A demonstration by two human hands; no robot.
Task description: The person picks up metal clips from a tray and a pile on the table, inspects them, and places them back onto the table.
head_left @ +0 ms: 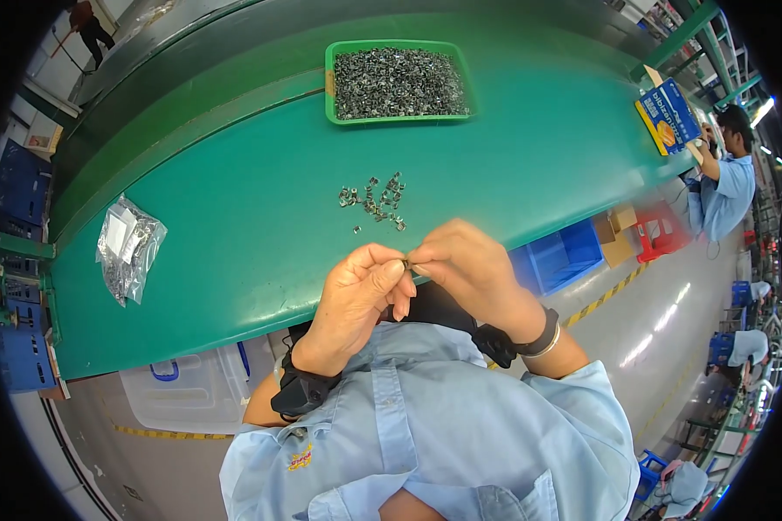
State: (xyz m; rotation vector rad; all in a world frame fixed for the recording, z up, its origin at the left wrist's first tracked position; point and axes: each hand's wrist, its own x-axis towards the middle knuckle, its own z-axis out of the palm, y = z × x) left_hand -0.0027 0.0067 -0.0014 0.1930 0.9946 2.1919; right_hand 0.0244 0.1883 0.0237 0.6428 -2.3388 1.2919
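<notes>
My left hand (pixel 362 291) and my right hand (pixel 467 267) meet above the near edge of the green table, fingertips together. Between them they pinch a small dark metal part (pixel 407 263); the fingers cover most of it, so its exact shape is hard to make out. Just beyond my hands lies a loose pile of small shiny metal parts (pixel 375 201), with a few strays at its near side. Farther back, a green tray (pixel 342 121) is filled with a great many similar small metal pieces.
A clear plastic bag (pixel 129 252) of metal parts with a white label lies at the table's left. A blue and yellow box (pixel 669 117) stands at the right end, near a co-worker (pixel 721 187). Below the table edge are a blue bin (pixel 565 256) and a clear lidded box (pixel 182 391).
</notes>
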